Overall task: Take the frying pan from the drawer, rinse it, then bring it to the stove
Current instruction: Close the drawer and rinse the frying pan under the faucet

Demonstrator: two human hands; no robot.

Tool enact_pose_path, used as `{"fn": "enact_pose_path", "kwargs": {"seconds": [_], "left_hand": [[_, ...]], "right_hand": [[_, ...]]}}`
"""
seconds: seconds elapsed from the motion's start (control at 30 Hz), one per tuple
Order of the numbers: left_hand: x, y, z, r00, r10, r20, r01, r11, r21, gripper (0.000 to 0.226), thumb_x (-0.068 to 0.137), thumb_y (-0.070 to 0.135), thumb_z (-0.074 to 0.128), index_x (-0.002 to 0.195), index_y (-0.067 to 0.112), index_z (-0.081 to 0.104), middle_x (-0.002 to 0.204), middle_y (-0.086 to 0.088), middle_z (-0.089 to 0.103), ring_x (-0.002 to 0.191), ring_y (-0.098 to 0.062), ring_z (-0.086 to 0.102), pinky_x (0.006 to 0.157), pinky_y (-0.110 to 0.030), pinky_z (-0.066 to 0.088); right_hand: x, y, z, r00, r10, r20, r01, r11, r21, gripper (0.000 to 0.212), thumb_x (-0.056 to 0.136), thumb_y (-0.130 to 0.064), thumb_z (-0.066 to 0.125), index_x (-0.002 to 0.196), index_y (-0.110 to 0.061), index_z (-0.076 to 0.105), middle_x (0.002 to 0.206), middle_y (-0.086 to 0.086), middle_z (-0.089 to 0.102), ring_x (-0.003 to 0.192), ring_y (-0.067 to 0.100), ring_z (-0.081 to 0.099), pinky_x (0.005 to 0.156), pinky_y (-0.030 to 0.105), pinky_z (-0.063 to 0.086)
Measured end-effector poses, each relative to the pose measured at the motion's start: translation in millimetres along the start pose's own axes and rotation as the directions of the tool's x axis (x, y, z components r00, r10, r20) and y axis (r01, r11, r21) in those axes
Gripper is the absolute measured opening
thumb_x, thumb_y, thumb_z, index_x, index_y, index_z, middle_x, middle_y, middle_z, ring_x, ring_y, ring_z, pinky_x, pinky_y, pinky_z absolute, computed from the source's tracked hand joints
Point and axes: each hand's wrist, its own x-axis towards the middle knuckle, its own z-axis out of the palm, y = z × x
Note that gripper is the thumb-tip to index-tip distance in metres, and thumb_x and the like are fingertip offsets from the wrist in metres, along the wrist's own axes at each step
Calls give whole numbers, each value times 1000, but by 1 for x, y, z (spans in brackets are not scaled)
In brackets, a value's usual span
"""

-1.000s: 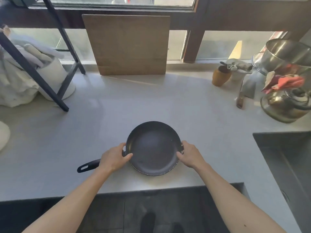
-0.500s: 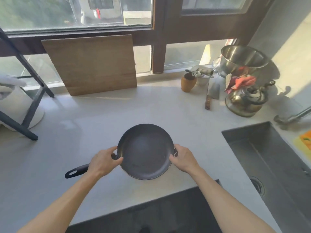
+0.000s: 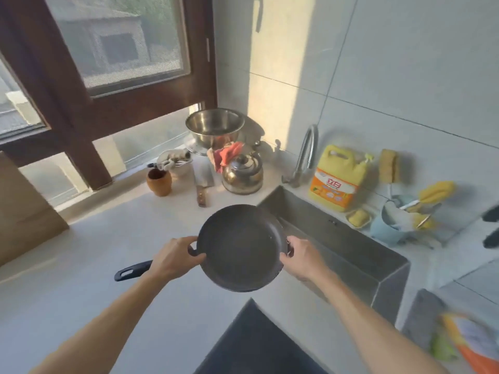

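Observation:
A dark round frying pan (image 3: pixel 240 247) with a black handle (image 3: pixel 132 271) is held above the pale counter, its far rim over the near left corner of the steel sink (image 3: pixel 337 238). My left hand (image 3: pixel 175 257) grips the pan where the handle joins the rim. My right hand (image 3: pixel 299 257) grips the opposite rim. The pan's inside looks empty. A curved tap (image 3: pixel 305 155) stands behind the sink. No stove or drawer shows.
A kettle (image 3: pixel 243 174), a knife (image 3: pixel 202 187), a brown cup (image 3: pixel 159 182) and a steel bowl (image 3: pixel 214 128) stand behind the pan. A yellow detergent jug (image 3: pixel 337 179), sponges and a blue utensil holder (image 3: pixel 388 225) line the sink's back edge. A wooden board (image 3: pixel 24 211) leans at left.
The pan has moved right with both hands still on it, from the middle of the counter to the sink's edge. My view has swung right, so the tap and detergent now show.

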Motion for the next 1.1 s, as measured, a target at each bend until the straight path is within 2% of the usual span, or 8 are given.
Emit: {"fn": "enact_pose_path", "kwargs": {"seconds": [0.1, 0.23, 0.43, 0.53, 0.63, 0.73, 0.93, 1.1], "left_hand": [[53, 50, 31, 992, 97, 80, -99, 995, 20, 45, 84, 63, 72, 128, 52, 71, 79, 18, 77, 73, -7, 73, 73, -37, 66], [113, 104, 79, 969, 178, 171, -189, 980, 54, 31, 80, 65, 68, 108, 54, 73, 81, 20, 76, 73, -6, 72, 71, -39, 67], [180, 155, 139, 942, 219, 255, -251, 963, 97, 48, 77, 71, 61, 123, 60, 68, 79, 15, 73, 77, -8, 71, 71, -40, 66], [206, 162, 169, 928, 200, 314, -252, 958, 135, 53, 75, 71, 60, 125, 56, 69, 77, 14, 71, 78, -9, 71, 75, -41, 65], [225, 163, 199, 922, 148, 358, -224, 958, 179, 46, 77, 62, 65, 123, 55, 69, 73, 16, 69, 79, -13, 72, 80, -41, 64], [249, 146, 240, 913, 117, 390, -206, 959, 194, 62, 80, 61, 66, 140, 49, 63, 77, 19, 72, 86, -14, 74, 84, -40, 64], [287, 120, 314, 926, 86, 367, -202, 935, 291, 65, 88, 61, 65, 147, 36, 56, 108, 9, 81, 103, -24, 76, 90, -40, 62], [298, 93, 357, 907, 19, 420, -162, 938, 306, 68, 91, 57, 67, 151, 30, 47, 110, 2, 79, 103, -30, 76, 89, -43, 62]], "right_hand": [[3, 52, -32, 994, 95, -58, -94, 995, 22, 27, 88, -42, 66, 104, -21, 70, 93, 0, 76, 87, 27, 71, 79, 42, 60], [8, 112, -66, 974, 201, -103, -195, 979, 63, 23, 89, -38, 69, 102, -19, 70, 88, 2, 76, 83, 27, 73, 77, 44, 61], [38, 183, -69, 945, 308, -111, -296, 949, 112, 24, 91, -36, 69, 105, -17, 70, 92, 4, 77, 88, 28, 73, 78, 40, 56], [56, 216, -49, 933, 351, -79, -339, 931, 133, 21, 91, -35, 69, 104, -18, 71, 89, 0, 76, 85, 25, 73, 78, 40, 58], [80, 247, -18, 924, 381, -40, -371, 916, 151, 14, 92, -33, 70, 99, -20, 70, 85, -3, 74, 82, 22, 72, 77, 38, 58], [108, 278, 18, 916, 402, -2, -394, 900, 186, 12, 92, -31, 70, 102, -25, 72, 84, -7, 75, 81, 17, 72, 76, 37, 58], [157, 348, 93, 902, 423, 87, -432, 880, 199, 23, 83, -30, 61, 103, -32, 73, 83, -7, 78, 77, 19, 72, 80, 37, 60], [167, 367, 127, 903, 424, 68, -427, 869, 250, 36, 86, -21, 60, 118, -35, 72, 88, -7, 79, 81, 16, 74, 83, 37, 61]]}}
